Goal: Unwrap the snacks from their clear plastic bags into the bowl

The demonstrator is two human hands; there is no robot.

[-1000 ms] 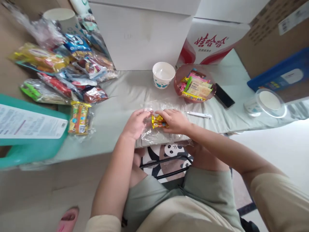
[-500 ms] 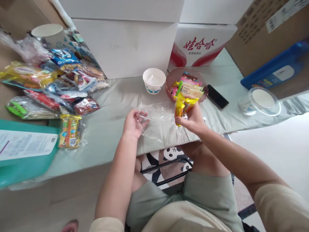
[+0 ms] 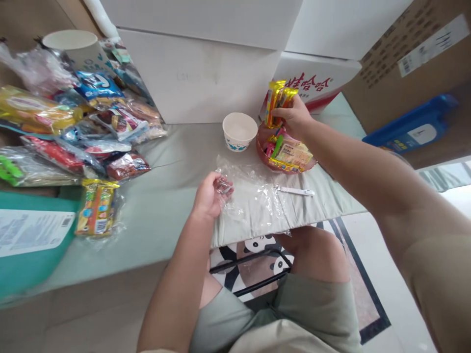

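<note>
Yellow-and-orange snack packets (image 3: 274,104) are gripped in my right hand (image 3: 295,116), held above the back of a reddish clear bowl (image 3: 265,158). That bowl contains several wrapped snacks, among them a pale green-edged packet (image 3: 294,151). My left hand (image 3: 214,193) has its fingers curled round the left end of a crumpled clear plastic bag (image 3: 245,196) lying on the cloth. A white paper bowl (image 3: 240,131) with a blue pattern stands left of the reddish bowl. In front of the reddish bowl lies a small white-handled knife or cutter (image 3: 296,191).
Many packaged snacks (image 3: 117,122) are heaped at the left beside a paper tub (image 3: 69,41). A yellow packet (image 3: 96,206) lies by a teal container (image 3: 33,260). White boxes (image 3: 198,73) line the back; a blue bottle (image 3: 412,127) is at the right.
My right hand has carried the yellow packets up and back, from in front of the reddish bowl to over its rear. The white-handled tool now shows fully. My left hand stays at the bag.
</note>
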